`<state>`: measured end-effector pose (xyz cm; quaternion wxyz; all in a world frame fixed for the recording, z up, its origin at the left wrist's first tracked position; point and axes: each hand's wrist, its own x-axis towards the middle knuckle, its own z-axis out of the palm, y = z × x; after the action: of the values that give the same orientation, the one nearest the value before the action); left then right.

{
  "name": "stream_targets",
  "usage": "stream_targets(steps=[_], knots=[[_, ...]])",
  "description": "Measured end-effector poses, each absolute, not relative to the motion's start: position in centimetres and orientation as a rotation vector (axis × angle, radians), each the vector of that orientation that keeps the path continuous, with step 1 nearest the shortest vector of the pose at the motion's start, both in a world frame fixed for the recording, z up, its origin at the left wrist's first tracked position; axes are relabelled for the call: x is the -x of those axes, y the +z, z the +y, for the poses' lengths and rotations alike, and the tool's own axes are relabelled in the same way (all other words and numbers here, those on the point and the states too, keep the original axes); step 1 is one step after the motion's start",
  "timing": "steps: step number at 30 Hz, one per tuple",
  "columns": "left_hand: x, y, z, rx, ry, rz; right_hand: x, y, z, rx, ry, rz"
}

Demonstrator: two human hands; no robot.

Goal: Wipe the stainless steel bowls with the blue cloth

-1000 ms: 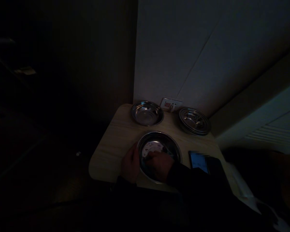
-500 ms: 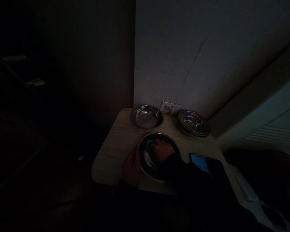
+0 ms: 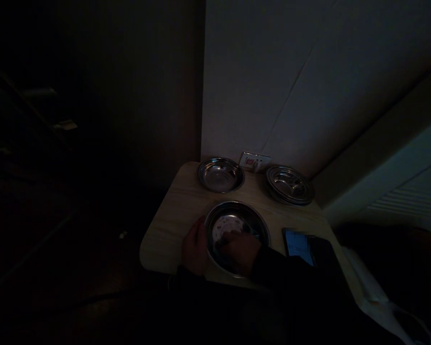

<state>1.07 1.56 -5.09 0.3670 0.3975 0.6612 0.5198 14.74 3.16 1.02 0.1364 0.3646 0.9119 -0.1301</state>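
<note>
No text, brand or number can be read. The lit phone screen [image 3: 296, 245] on the bench [image 3: 164, 238] shows marks too blurred to make out.

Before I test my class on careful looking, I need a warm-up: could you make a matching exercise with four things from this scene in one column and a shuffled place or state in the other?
Column one:
1. Right grip
2. Phone
3. Socket
4. Left grip

Column two:
A. On the wall, behind the table
B. At the left rim of the near bowl
C. Inside the near bowl
D. Screen lit bluish

Right pairs: 1-C, 2-D, 3-A, 4-B
</note>
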Motion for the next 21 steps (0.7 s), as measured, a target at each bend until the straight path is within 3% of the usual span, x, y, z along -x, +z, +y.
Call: stream_targets(steps=[14,21], knots=[[-1.0,-4.9,1.3,-1.189,1.295,1.6,-13.4,0.7,5.4,-1.444,-0.244,2.55],[-1.3,-5.1,1.2,-1.21,1.311,1.628,-14.2,0.5,4.3,-1.254,-0.318,2.627]])
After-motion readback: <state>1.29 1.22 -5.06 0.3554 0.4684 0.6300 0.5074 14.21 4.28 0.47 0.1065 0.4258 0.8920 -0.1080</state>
